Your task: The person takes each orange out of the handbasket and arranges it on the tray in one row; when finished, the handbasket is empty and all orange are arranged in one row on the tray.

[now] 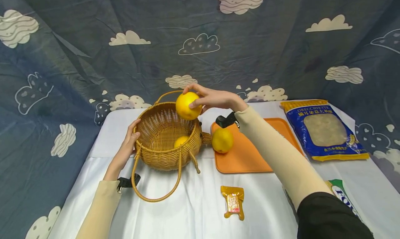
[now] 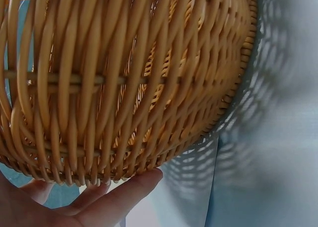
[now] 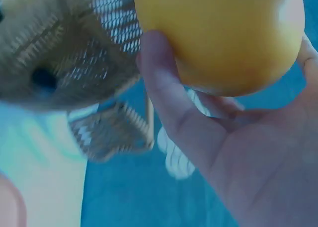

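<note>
A round wicker basket (image 1: 165, 166) stands on the white-covered table, with one handle folded toward me and another up at the back. My left hand (image 1: 125, 147) touches its left side; in the left wrist view, the thumb and fingers press against the outer weave (image 2: 124, 103). Over the right side of the basket opening, my right hand (image 1: 215, 98) grips an orange (image 1: 186, 106). The right wrist view shows this orange (image 3: 223, 38) between thumb and fingers. Inside the basket lies a second orange (image 1: 181, 141), partly hidden by the rim.
An orange tray (image 1: 247, 162) lies right of the basket, with another orange (image 1: 222, 140) on its left edge. A blue pasta bag (image 1: 325, 128) lies farther right. In front is a small golden packet (image 1: 232, 202). A green-and-white package (image 1: 342, 194) is partly behind my right arm.
</note>
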Motion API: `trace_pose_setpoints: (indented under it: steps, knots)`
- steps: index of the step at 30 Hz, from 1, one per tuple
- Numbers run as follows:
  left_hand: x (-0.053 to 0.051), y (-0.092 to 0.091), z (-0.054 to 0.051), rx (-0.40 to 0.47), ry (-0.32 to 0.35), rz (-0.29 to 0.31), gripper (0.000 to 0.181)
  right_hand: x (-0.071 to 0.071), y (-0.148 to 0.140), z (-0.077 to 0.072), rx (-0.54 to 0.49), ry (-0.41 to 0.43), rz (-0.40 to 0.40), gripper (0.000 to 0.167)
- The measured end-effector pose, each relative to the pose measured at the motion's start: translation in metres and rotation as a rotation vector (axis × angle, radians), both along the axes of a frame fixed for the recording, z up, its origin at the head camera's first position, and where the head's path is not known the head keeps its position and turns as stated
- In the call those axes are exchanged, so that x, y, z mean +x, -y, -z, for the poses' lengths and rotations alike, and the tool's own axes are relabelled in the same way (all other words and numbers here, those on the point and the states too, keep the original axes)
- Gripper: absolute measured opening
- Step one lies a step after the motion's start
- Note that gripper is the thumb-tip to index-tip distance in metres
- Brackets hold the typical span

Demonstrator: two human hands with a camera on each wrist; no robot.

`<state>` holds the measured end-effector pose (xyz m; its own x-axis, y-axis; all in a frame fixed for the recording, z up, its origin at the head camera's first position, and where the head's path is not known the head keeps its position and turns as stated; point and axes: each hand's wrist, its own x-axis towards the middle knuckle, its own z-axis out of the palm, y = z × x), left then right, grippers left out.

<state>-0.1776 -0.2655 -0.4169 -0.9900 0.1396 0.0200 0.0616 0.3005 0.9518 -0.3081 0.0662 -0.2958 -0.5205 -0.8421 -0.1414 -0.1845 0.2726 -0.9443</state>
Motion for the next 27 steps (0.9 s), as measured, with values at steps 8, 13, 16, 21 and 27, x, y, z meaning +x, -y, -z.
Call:
trace_pose_setpoints:
  steps: [8,13,16,21,27]
  knots:
    - [0.001,-0.001,0.000,-0.007,-0.001,0.002,0.057,0.010,-0.054,0.017,0.008,0.013,0.089,0.054]
    - [0.002,-0.001,-0.001,-0.008,-0.006,0.005,0.058,0.015,-0.086,0.028,-0.031,0.101,0.172,0.051]
    - [0.003,0.000,-0.002,-0.006,-0.009,0.008,0.057,0.018,-0.100,0.035,-0.040,0.128,0.231,0.054]
    - [0.003,-0.001,-0.002,0.001,-0.015,0.011,0.057,0.024,-0.117,0.044,-0.021,0.090,0.332,0.060]
    - [0.003,-0.001,-0.002,0.000,-0.019,0.012,0.057,0.033,-0.132,0.053,-0.034,0.093,0.383,0.055]
